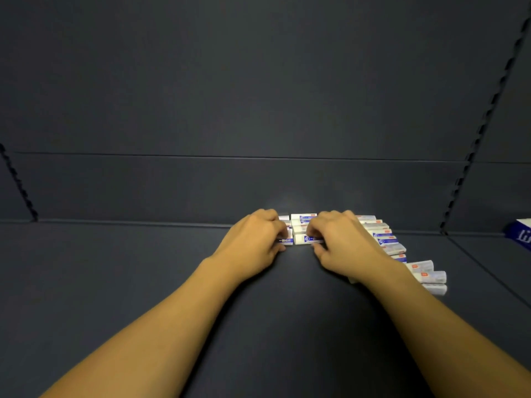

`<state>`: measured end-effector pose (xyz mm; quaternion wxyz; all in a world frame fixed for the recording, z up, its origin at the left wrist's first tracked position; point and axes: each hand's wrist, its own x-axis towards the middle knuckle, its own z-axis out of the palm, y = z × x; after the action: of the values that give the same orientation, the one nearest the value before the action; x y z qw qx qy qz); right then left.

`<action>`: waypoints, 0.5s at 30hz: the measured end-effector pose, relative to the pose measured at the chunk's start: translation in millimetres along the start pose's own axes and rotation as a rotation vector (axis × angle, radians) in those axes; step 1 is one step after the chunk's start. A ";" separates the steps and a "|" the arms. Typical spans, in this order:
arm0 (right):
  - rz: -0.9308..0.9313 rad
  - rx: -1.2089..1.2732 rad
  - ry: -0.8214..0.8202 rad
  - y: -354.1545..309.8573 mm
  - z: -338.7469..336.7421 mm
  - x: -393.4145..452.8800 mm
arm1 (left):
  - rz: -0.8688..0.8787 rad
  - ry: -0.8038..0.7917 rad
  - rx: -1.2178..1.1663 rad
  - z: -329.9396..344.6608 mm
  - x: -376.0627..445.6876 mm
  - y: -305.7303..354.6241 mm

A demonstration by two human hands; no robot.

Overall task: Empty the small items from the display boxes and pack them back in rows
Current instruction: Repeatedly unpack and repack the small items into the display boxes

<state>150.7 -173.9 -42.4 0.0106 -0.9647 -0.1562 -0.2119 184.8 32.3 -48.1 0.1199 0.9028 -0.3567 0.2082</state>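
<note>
Several small white erasers with blue sleeves (300, 228) lie packed side by side on the dark shelf (143, 282), close to its back wall. My left hand (255, 239) has its fingers curled round the erasers at the left end of this cluster. My right hand (342, 242) pinches the front eraser (304, 239) from the right side. More of the same erasers (385, 239) trail in a loose line to the right and toward me, ending in a small group (428, 275) beside my right forearm.
A blue and white box (521, 237) shows at the right edge on the neighbouring shelf section. Slotted uprights (485, 124) run up the back wall at the right and far left. The shelf's back wall stands directly behind the erasers.
</note>
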 end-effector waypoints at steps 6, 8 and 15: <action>-0.001 -0.028 -0.011 -0.1 2.8 -0.4 | -0.044 -0.015 0.005 -0.4 -1.3 -5.9; 0.001 -0.023 -0.020 -0.4 2.4 -1.0 | -0.054 -0.033 0.007 0.1 -0.1 -5.9; -0.003 -0.022 -0.041 -2.7 3.0 0.0 | -0.063 -0.072 0.024 -0.8 2.5 -1.6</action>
<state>151.0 -171.0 -45.3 -0.0036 -0.9687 -0.1552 -0.1935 187.3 32.3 -46.3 0.1026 0.9218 -0.3297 0.1760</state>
